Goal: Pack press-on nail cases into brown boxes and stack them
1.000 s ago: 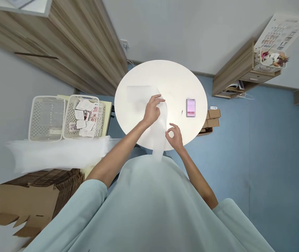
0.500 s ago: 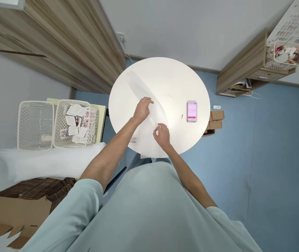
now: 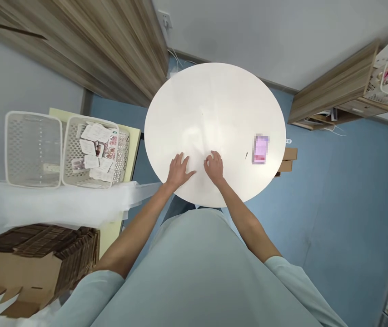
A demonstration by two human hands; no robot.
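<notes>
A thin, translucent white sheet lies over the round white table, and its outline is hard to make out against the top. My left hand rests palm down near the table's front edge, fingers and thumb spread on the sheet. Just to its right, my right hand has thumb and forefinger pinched together, apparently on the sheet; the pinched part is hardly visible. A phone-like object with a blurred pink face lies on the right of the table. A tiny dark thing is beside it.
To the left, a basket of printed packets and another white basket stand on a yellowish table. White sheets and folded cardboard lie nearer me. Small cardboard boxes stand beyond the table's right edge.
My left hand has come down toward the table's front edge and opened flat. The sheet's raised diagonal fold has flattened. A small printed packet near the front edge is out of sight.
</notes>
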